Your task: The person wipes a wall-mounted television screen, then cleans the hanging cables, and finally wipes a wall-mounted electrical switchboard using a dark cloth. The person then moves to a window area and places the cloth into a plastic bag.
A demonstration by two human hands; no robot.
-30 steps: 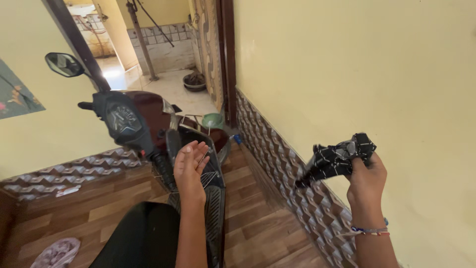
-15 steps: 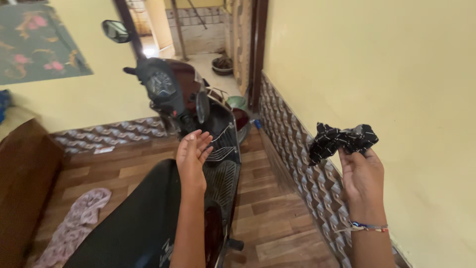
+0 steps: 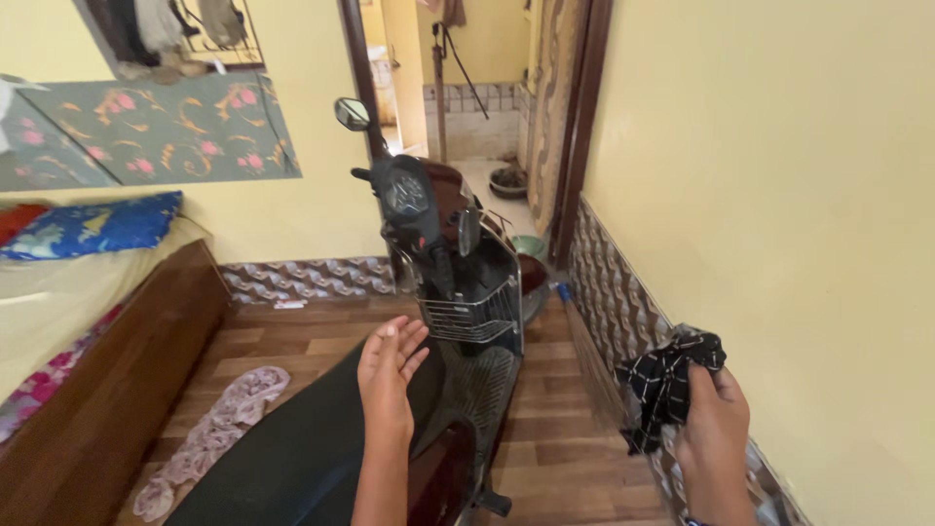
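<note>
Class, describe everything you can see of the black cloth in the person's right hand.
The black cloth looks like soft woven fabric, black with thin white grid lines. It is crumpled into a loose bunch, not spread out. The right hand grips it from below and behind, fingers closed around its upper part, so one end hangs down beside the patterned wall tiles. Nothing else touches it.

Scooter [image 3: 448, 292] blocks ahead; floor [image 3: 292, 341] open left.

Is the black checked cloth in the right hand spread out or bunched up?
Bunched: the right hand grips the cloth crumpled, folds hanging.
</note>
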